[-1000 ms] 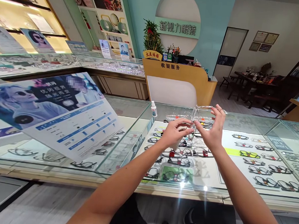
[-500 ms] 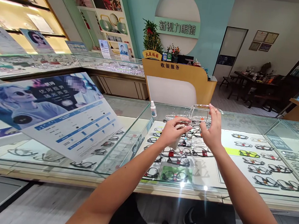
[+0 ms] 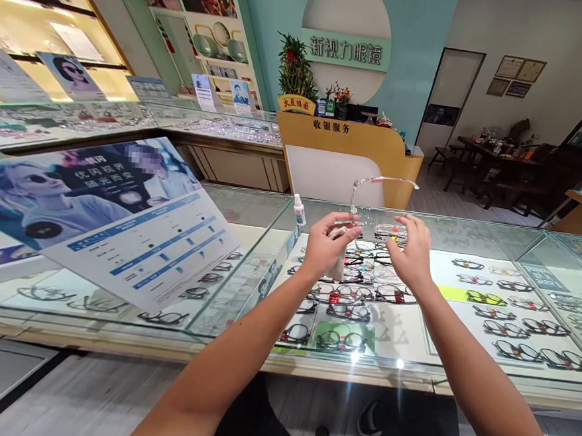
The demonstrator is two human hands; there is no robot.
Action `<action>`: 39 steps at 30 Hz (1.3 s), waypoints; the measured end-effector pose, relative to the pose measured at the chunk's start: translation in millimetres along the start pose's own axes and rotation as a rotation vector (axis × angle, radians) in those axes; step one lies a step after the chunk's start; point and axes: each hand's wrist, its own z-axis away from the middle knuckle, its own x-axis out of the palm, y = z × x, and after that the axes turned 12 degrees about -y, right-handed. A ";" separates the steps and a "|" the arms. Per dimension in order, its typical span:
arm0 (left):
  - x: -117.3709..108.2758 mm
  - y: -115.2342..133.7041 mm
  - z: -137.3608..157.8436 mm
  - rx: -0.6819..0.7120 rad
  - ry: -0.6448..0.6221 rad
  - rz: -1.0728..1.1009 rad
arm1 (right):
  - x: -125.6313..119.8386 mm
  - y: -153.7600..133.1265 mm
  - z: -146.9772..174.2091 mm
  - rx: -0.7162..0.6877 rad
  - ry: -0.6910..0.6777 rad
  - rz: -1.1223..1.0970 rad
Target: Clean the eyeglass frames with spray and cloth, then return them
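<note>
My left hand (image 3: 325,243) is closed on a pair of clear-framed eyeglasses (image 3: 388,181) and a pale cloth (image 3: 337,268), whose end hangs below the fingers. One arm of the eyeglasses sticks up and reaches to the right; the lenses are mostly hidden by the hand. To the right, apart from the eyeglasses, my right hand (image 3: 415,250) is open with its fingers extended and nothing in it. Both hands are above the glass display counter (image 3: 389,378). A small white spray bottle (image 3: 298,211) stands on the glass beyond my left hand.
Rows of eyeglasses (image 3: 515,352) lie inside the counter under the glass. A large printed card (image 3: 145,234) stands at the left. Farther back are a wooden cashier desk (image 3: 347,132) and another display counter (image 3: 235,158). A dark table (image 3: 505,153) is at the far right.
My right hand has let go of the eyeglasses and opened. My left hand has moved slightly left with the eyeglasses and cloth, and the eyeglasses have turned so that one arm points up and right.
</note>
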 end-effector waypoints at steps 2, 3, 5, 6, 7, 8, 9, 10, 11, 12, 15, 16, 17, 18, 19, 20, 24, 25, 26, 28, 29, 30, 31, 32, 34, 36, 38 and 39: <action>1.0 -1.7 0.7 0.013 -0.042 -0.001 | -1.2 -8.3 2.9 -0.145 -0.006 0.003; 1.5 -2.3 1.2 0.029 -0.059 -0.003 | -0.9 -12.6 4.8 -0.209 -0.035 0.003; 2.3 -2.1 2.3 0.065 -0.102 -0.026 | 1.8 -19.7 8.6 -0.284 -0.129 -0.003; 2.5 -1.4 2.9 0.077 -0.127 -0.043 | 4.0 -21.9 10.4 -0.299 -0.177 -0.017; 2.5 -0.3 3.4 0.081 -0.152 -0.060 | 6.2 -23.2 11.9 -0.305 -0.215 -0.041; 2.2 0.9 3.9 0.077 -0.177 -0.072 | 8.4 -23.6 13.1 -0.300 -0.242 -0.075; 1.7 2.1 4.2 0.069 -0.200 -0.076 | 10.3 -23.3 14.0 -0.285 -0.257 -0.115; 1.1 3.0 4.3 0.058 -0.221 -0.071 | 11.7 -22.8 14.5 -0.265 -0.263 -0.158; 0.3 3.6 4.2 0.048 -0.240 -0.063 | 12.6 -22.1 14.8 -0.244 -0.265 -0.197; -0.6 3.8 4.0 0.037 -0.258 -0.055 | 13.0 -21.6 14.8 -0.228 -0.267 -0.228; -2.3 3.1 2.9 0.022 -0.303 -0.036 | 12.4 -21.3 14.0 -0.215 -0.269 -0.269; -2.6 3.1 2.4 0.023 -0.314 -0.033 | 12.0 -21.6 13.7 -0.216 -0.269 -0.270; -2.9 3.3 1.9 0.028 -0.321 -0.035 | 11.5 -21.9 13.3 -0.217 -0.270 -0.269; -3.5 3.8 1.1 0.035 -0.320 -0.045 | 10.9 -22.2 13.0 -0.217 -0.270 -0.267; -4.7 4.7 -0.1 0.042 -0.305 -0.064 | 10.2 -22.6 12.8 -0.217 -0.269 -0.264; -6.8 5.8 -1.7 0.050 -0.275 -0.089 | 9.3 -22.9 12.6 -0.216 -0.267 -0.261; -29.7 8.7 -14.4 -0.043 -0.038 -0.236 | 4.5 -23.5 11.4 -0.187 -0.248 -0.231; -38.9 8.3 -18.4 -0.103 0.030 -0.282 | 3.4 -23.4 11.1 -0.181 -0.243 -0.225; -48.9 7.2 -22.3 -0.158 0.094 -0.333 | 2.5 -23.2 10.7 -0.178 -0.238 -0.221; -69.3 2.7 -28.6 -0.218 0.171 -0.389 | 1.6 -22.6 10.0 -0.176 -0.233 -0.214; -79.0 -0.8 -30.7 -0.251 0.204 -0.418 | 1.6 -22.2 9.7 -0.175 -0.234 -0.210; -88.0 -4.9 -31.9 -0.290 0.237 -0.451 | 1.8 -21.6 9.4 -0.172 -0.233 -0.206; -96.1 -9.7 -32.4 -0.337 0.266 -0.487 | 2.3 -21.0 9.1 -0.168 -0.231 -0.201; -103.3 -14.8 -32.2 -0.387 0.291 -0.526 | 2.8 -20.3 8.9 -0.164 -0.228 -0.197; -114.7 -25.6 -30.9 -0.480 0.323 -0.604 | 3.8 -19.0 8.2 -0.159 -0.227 -0.187; -122.3 -35.8 -29.4 -0.551 0.329 -0.674 | 4.6 -17.9 7.7 -0.153 -0.232 -0.178; -126.2 -44.3 -28.5 -0.603 0.314 -0.731 | 4.9 -17.0 7.4 -0.152 -0.240 -0.173; -126.8 -47.7 -28.3 -0.621 0.302 -0.757 | 4.8 -16.7 7.4 -0.154 -0.240 -0.170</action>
